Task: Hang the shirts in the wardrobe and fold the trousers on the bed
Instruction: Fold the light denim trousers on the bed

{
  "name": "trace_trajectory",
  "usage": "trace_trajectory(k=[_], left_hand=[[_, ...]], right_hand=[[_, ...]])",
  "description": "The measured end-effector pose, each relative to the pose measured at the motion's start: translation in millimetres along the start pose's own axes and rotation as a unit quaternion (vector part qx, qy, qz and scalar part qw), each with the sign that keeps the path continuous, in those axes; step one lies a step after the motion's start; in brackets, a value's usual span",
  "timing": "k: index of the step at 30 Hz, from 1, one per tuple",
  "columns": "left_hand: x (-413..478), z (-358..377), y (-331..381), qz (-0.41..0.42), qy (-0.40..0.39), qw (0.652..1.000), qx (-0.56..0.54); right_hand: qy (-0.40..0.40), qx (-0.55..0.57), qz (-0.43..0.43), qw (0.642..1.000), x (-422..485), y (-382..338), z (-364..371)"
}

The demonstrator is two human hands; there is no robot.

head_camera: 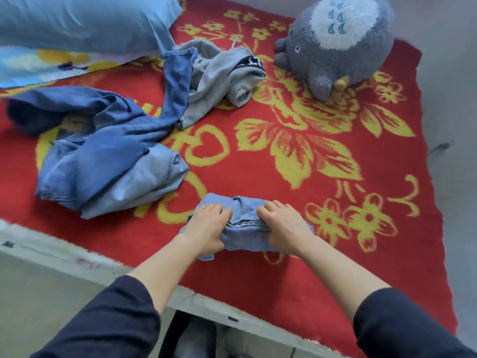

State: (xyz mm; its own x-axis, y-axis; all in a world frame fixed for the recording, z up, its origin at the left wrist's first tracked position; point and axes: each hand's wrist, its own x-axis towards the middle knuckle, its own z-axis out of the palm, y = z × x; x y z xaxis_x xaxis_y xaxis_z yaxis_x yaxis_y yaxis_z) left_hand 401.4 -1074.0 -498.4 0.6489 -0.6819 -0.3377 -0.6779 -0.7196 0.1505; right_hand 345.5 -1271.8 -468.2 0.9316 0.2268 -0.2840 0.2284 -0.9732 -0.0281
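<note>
A small folded bundle of blue trousers (pixel 245 220) lies on the red bed blanket (pixel 322 267) near the bed's front edge (pixel 77 257), which runs past at 7 o'clock. The left hand (pixel 206 228) and right hand (pixel 284 226) grip its two ends with curled fingers, hiding both ends. At 10 o'clock a crumpled denim heap (pixel 103 156) could be one garment or several. Grey trousers (pixel 219 76) lie at 12, a plush toy (pixel 335 45) at 1. The pillow (pixel 77 19) is cut off. Bare blanket spreads toward 2 and 3 o'clock.

folded trousers (pixel 245 220): soft matt blue denim | blanket (pixel 322 156): rough woolly red-yellow weave | plush toy (pixel 335 45): fluffy grey-white fur | pillow (pixel 85 19): smooth blue cloth
</note>
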Motion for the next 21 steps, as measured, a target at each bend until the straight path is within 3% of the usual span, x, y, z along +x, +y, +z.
trace_trajectory(k=[6, 10, 21], left_hand=[[-142, 6, 21, -0.136, 0.072, 0.984, -0.092], [-253, 17, 13, -0.227, 0.055, 0.965, -0.116], [-551, 87, -36, -0.492, 0.094, 0.829, -0.248]], right_hand=[[0.019, 0.003, -0.138, 0.990, -50, -72, -44], [-0.010, -0.014, -0.247, 0.969, -58, -153, -59], [-0.064, -0.030, -0.480, 0.875, -61, -473, -65]])
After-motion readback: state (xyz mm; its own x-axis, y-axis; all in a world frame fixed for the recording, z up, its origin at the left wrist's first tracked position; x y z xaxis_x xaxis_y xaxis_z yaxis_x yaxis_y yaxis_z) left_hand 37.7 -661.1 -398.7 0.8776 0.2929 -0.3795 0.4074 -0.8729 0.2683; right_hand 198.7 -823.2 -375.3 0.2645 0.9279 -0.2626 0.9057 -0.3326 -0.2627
